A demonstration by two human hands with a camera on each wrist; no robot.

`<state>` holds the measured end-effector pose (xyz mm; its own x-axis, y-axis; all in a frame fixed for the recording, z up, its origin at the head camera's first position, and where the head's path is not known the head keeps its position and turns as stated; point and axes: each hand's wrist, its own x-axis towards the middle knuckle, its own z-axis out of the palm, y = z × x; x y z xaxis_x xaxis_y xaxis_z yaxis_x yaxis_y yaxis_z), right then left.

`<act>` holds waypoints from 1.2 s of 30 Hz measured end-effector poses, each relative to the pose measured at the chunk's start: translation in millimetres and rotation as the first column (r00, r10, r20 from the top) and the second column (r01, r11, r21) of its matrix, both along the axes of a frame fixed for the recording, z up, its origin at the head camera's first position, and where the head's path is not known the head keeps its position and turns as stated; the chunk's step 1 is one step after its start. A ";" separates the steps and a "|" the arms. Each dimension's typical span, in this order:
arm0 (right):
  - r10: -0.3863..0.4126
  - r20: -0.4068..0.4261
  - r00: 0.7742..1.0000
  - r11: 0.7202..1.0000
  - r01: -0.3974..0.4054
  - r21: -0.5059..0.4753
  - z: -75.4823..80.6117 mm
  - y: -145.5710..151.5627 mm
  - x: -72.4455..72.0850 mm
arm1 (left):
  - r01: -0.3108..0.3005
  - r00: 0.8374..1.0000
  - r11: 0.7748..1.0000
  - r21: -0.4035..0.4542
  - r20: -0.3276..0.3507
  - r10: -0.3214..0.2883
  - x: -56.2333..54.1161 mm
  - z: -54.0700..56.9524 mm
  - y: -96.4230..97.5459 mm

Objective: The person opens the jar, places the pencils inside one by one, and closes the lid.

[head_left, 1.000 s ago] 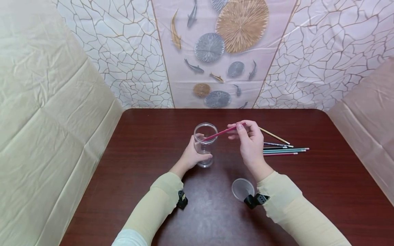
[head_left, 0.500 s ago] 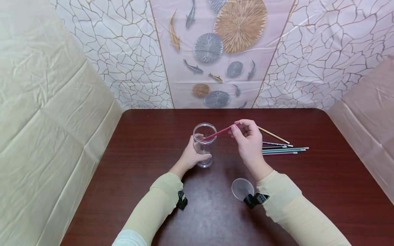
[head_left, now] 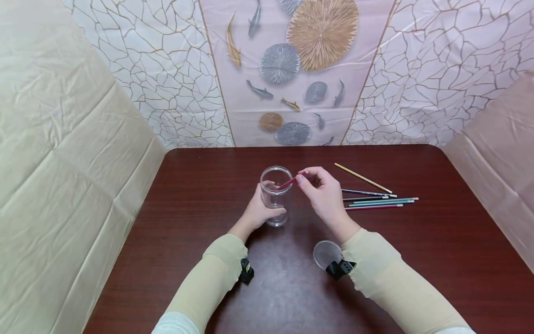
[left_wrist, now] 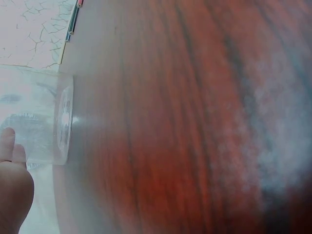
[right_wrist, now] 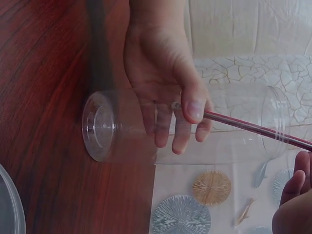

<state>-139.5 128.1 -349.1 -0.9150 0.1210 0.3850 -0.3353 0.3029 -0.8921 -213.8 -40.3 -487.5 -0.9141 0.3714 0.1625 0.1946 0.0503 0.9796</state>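
Note:
My left hand (head_left: 256,211) grips a tall clear plastic jar (head_left: 278,200), which stands upright and uncapped on the table. Fingers wrap the far side while the thumb lies across the front. A red pencil (head_left: 288,183) slants down through the jar's mouth, pinched near its top end by my right hand (head_left: 325,195). Through the wall in the right wrist view, the pencil (right_wrist: 243,125) runs well inside, passing behind the left thumb (right_wrist: 195,105). Only the jar's lower part (left_wrist: 41,117) and some left fingers show in the left wrist view.
Right of the jar lie a yellow pencil (head_left: 363,178), a dark blue pencil (head_left: 367,192), teal pencils (head_left: 381,202) and another red pencil (head_left: 373,207). A clear round lid (head_left: 327,253) lies near the right wrist, partly covered by the wrist camera. Patterned cloth hangs behind the table.
My right hand has moved left and closer to the jar's rim, sliding the red pencil deeper inside. More of the loose pencils now show. The left hand and jar stay put.

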 end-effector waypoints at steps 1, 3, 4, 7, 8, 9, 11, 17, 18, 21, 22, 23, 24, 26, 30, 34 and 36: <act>-0.002 0.000 1.000 1.000 0.002 0.013 0.3 -0.6 0.5 | -0.001 1.000 1.000 0.004 -0.004 0.001 0.4 0.3 0.3; -0.007 0.000 1.000 0.999 0.007 0.035 0.3 -1.5 1.4 | -0.004 1.000 1.000 0.009 -0.011 0.004 0.9 0.4 0.9; -0.006 -0.001 1.000 0.999 0.006 0.041 0.1 -1.6 1.5 | -0.007 1.000 1.000 0.007 -0.016 0.007 1.2 0.4 1.1; -0.007 -0.007 1.000 0.999 0.008 0.053 -1.6 -1.3 1.2 | -0.005 1.000 1.000 0.010 -0.023 0.005 1.7 0.5 1.7; -0.008 -0.012 1.000 0.998 0.009 0.057 -2.2 -1.0 0.9 | -0.003 1.000 1.000 0.011 -0.023 0.003 1.8 0.6 2.0; -0.010 -0.017 1.000 0.998 0.011 0.062 -3.1 -0.6 0.4 | -0.002 1.000 1.000 0.010 -0.025 0.002 1.8 0.7 2.2; -0.015 -0.023 1.000 0.998 0.017 0.068 -10.6 2.2 -4.4 | 0.001 1.000 1.000 0.005 -0.022 -0.001 1.8 1.5 2.8; -0.026 -0.015 1.000 0.998 0.026 0.054 -34.4 13.6 -17.3 | 0.031 0.999 0.999 0.025 0.013 -0.031 2.2 4.0 3.5; -0.029 -0.014 0.999 0.998 0.029 0.052 -36.0 14.9 -17.7 | 0.036 0.999 0.999 0.031 0.018 -0.037 2.8 5.3 3.4; -0.037 -0.018 0.999 0.998 0.037 0.041 -39.1 18.4 -17.3 | 0.039 0.999 0.999 0.022 0.001 -0.039 8.1 16.0 3.0; -0.039 -0.021 0.999 0.999 0.040 0.036 -39.6 19.3 -16.8 | 0.038 0.999 0.999 0.015 -0.006 -0.038 9.7 19.0 2.7; -0.040 -0.025 0.999 0.999 0.041 0.028 -40.6 20.5 -16.7 | 0.040 0.999 0.999 0.015 -0.013 -0.040 11.4 22.4 2.5; -0.041 -0.028 0.999 0.999 0.041 0.023 -41.0 21.4 -16.2 | 0.041 0.999 0.999 0.018 -0.019 -0.041 13.1 25.4 2.4; -0.044 -0.032 0.999 0.999 0.045 0.018 -42.1 23.1 -15.4 | 0.043 0.999 0.999 0.025 -0.023 -0.043 14.3 27.6 2.4; -0.053 -0.025 0.998 0.998 0.053 0.013 -44.5 26.6 -15.1 | 0.035 0.999 0.999 0.037 -0.015 -0.034 14.8 27.5 2.1; -0.058 -0.002 0.998 0.998 0.058 0.010 -46.9 29.3 -14.4 | 0.048 0.999 0.995 0.083 0.016 -0.050 14.0 24.1 1.3; -0.056 0.012 0.998 0.998 0.055 0.003 -47.6 29.8 -13.7 | 0.053 0.998 0.994 0.100 0.032 -0.057 13.5 22.5 0.7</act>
<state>-153.3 157.9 -396.7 -0.9114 0.1708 0.3744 -0.3072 0.3230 -0.8952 -200.3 -39.6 -465.0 -0.8985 0.4048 0.1697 0.1602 -0.0576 0.9854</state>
